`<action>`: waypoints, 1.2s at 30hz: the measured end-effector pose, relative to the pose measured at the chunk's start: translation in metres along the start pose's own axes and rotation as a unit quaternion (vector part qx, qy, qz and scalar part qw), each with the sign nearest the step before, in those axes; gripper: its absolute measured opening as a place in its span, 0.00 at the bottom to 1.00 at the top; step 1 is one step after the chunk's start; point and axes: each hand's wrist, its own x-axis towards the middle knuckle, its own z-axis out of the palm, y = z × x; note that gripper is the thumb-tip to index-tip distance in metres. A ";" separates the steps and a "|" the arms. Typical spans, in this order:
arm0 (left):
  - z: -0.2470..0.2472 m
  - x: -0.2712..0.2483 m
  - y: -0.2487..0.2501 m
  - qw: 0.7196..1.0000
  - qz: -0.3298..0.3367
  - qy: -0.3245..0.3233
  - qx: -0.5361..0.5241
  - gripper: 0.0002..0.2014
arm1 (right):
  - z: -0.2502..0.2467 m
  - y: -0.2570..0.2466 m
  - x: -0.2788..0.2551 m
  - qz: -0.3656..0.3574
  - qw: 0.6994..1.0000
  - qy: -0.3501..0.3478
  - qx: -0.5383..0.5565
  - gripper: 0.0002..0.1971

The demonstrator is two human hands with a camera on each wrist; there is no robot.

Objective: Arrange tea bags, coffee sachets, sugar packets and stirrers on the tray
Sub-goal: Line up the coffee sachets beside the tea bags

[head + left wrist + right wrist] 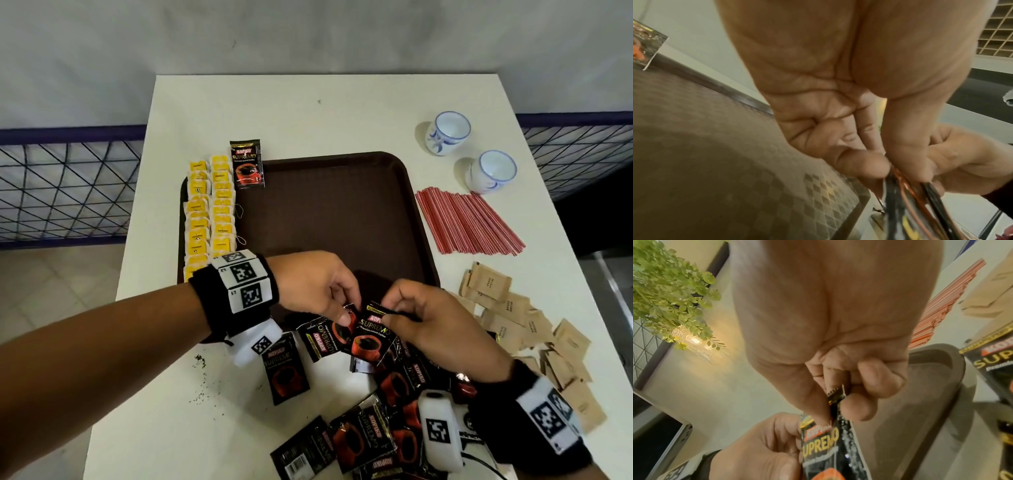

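Both hands are met over the near edge of the tray (342, 219) — wrists raised, fingers curled downward. A coffee sachet (371, 337) is pinched at its top by the right hand (431, 322); a second sachet (329, 337), overlapping it, is pinched by the left hand (308, 284). Loose sachets are scattered on the tabletop (164, 394) below.

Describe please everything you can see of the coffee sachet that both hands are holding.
The black glossy foil coffee sachet is flat and rectangular, with a red Kopiko label, gold SUPREMO lettering and a picture of a red cup. Its top edge is serrated. It looks sealed. The left hand and the right hand pinch it near the top, with another sachet against it, over the near edge of the brown plastic tray.
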 end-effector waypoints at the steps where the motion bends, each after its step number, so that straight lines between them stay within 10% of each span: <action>1: 0.001 -0.001 -0.001 1.000 0.000 0.012 -0.002 0.07 | 0.000 -0.001 0.001 -0.002 1.000 0.011 0.004 0.08; 6: -0.018 -0.013 -0.011 0.990 -0.022 0.124 -0.057 0.05 | -0.012 0.004 0.004 -0.001 0.996 0.084 0.019 0.11; 12: -0.024 -0.018 -0.014 0.961 -0.013 0.168 -0.221 0.27 | 0.000 0.000 0.013 0.015 0.999 -0.016 0.046 0.08; 16: -0.014 -0.012 -0.013 0.944 0.009 0.205 -0.259 0.17 | 0.013 -0.006 0.027 0.026 0.991 0.006 0.130 0.06; 24: -0.023 -0.013 -0.023 0.969 0.022 0.226 -0.094 0.29 | 0.009 -0.013 0.036 -0.002 0.997 0.033 0.067 0.06; 36: -0.049 0.007 -0.006 0.985 0.071 0.155 0.011 0.10 | 0.010 -0.011 0.049 -0.046 0.999 -0.006 0.018 0.07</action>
